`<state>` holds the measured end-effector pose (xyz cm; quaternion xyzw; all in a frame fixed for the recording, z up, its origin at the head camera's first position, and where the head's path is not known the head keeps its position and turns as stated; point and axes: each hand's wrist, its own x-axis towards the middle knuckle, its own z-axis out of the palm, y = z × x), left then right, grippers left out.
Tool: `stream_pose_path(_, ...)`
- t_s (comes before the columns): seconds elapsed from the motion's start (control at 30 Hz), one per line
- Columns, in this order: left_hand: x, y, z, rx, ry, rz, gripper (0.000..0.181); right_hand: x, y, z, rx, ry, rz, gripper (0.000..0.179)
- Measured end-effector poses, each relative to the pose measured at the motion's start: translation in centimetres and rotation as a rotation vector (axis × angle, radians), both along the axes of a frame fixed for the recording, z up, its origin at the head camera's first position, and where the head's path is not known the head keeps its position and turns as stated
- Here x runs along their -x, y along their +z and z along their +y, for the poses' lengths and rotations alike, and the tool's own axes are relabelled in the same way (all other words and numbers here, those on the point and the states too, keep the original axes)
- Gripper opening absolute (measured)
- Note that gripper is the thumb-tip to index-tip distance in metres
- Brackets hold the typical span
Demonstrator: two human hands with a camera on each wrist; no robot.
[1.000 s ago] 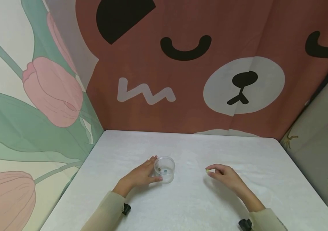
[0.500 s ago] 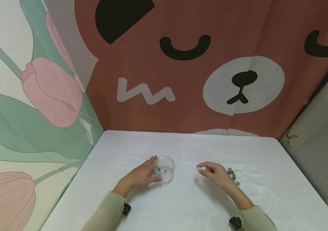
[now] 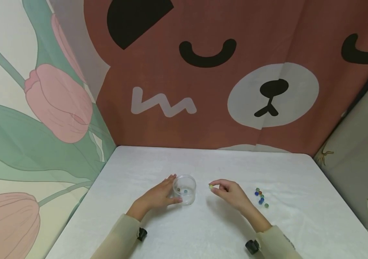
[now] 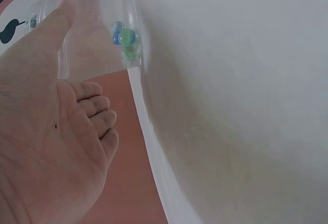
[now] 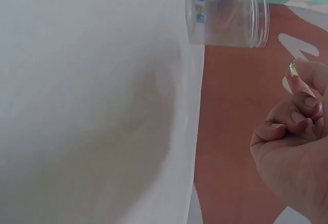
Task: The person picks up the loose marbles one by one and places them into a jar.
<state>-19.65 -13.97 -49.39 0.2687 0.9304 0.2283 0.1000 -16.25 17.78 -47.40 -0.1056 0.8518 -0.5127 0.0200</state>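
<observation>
A clear plastic jar point(image 3: 188, 198) stands upright with its mouth open, holding a few green and blue marbles point(image 4: 126, 37) at the bottom. My left hand point(image 3: 158, 195) holds the jar's left side, thumb in front and fingers behind; in the left wrist view the thumb lies along the wall. Between thumb and index finger my right hand point(image 3: 230, 194) pinches a yellow-green marble point(image 3: 211, 186), above the table and a short way right of the jar. In the right wrist view, the other fingers of that hand curl inward below the pinched marble point(image 5: 293, 68).
Several loose blue, green and orange marbles point(image 3: 260, 198) lie in a small cluster to the right of my right hand. A white cloth covers the table point(image 3: 177, 237). Behind it hangs a brown curtain with a bear face point(image 3: 209, 126).
My right hand has moved left toward the jar with the yellow-green marble, uncovering the loose marbles behind it. The left hand and the jar have stayed in place.
</observation>
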Motion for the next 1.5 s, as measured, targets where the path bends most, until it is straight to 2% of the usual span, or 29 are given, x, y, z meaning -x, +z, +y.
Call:
stream_pose_path(0.23, 0.0, -0.2, 0.0, 0.006, -0.003, 0.006, 0.099, 0.1, 0.3, -1.1, 0.014, 0.009, -0.024, 0.022)
stream_pose_path(1.07, 0.1, -0.1, 0.1, 0.012, 0.010, 0.011, 0.097, 1.2, 0.5, -4.7, 0.073, 0.081, 0.040, 0.020)
stream_pose_path(1.5, 0.0, 0.2, 0.1, 0.002, -0.008, 0.010, 0.094, 1.8, -0.1, -6.3, 0.078, 0.066, 0.014, 0.019)
